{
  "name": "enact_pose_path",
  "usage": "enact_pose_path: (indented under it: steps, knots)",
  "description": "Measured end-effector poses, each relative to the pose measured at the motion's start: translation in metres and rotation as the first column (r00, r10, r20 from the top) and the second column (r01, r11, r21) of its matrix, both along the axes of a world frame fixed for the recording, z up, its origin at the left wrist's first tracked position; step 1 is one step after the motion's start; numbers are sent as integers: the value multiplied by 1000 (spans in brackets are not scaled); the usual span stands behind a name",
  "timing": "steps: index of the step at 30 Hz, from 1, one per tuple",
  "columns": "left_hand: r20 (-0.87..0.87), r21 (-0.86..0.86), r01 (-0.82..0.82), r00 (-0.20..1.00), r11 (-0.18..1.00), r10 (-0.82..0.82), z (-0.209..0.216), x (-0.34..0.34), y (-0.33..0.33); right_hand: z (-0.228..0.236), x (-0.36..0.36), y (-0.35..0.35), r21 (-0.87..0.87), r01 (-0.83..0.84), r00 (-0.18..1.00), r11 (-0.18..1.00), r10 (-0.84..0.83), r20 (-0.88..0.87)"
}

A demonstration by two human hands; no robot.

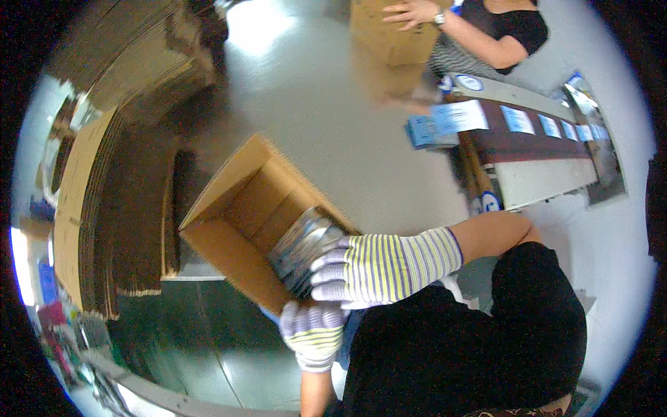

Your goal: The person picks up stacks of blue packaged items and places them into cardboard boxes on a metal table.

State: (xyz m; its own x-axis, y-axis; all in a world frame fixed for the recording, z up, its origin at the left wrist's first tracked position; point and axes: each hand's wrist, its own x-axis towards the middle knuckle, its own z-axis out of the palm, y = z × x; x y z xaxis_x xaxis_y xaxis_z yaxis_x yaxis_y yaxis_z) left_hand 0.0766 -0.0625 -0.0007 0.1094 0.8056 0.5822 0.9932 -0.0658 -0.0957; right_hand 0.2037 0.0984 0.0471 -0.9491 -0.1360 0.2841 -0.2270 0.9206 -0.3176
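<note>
An open cardboard box (233, 257) tilts in front of me, its mouth facing up. Inside lies a stack of flat, shiny plastic-wrapped packets (302, 243), blurred, contents unclear. My right hand (375, 271), in a white glove with yellow and grey stripes, reaches over the near side with its fingers curled on the stack's near end. The fingertips are partly hidden against the packets. My left hand (314, 335), in a matching glove, grips the box's near rim, fingers bent over the edge.
Stacks of flattened cardboard (90, 215) stand at left. At right is a dark-topped conveyor (528, 139) with blue-and-white labels along it; a blue packet bundle (424, 132) sits by its end. Beyond, another person's hand (411, 12) rests on a large carton (389, 42).
</note>
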Motion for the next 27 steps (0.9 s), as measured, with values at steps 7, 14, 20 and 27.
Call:
enact_pose_path:
  steps: [7, 14, 20, 27]
  knots:
    - [-23, 40, -8, 1000, 999, 9, -10, -8, 5, 5, 49, 60, -124, 412, 858, 903, -430, -279]
    - [-26, 123, 7, 1000, 992, -4, -16, -9, 6, -39, 131, 147, 250, 732, 641, 634, -765, 66]
    - [-16, 144, 6, 1000, 990, -4, -14, -9, 10, -32, 163, 210, 221, 825, 483, 520, -852, 201]
    - [2, 126, -25, 1000, 992, 25, -11, -5, 7, -41, 190, 278, 438, 806, 238, 398, -896, 376]
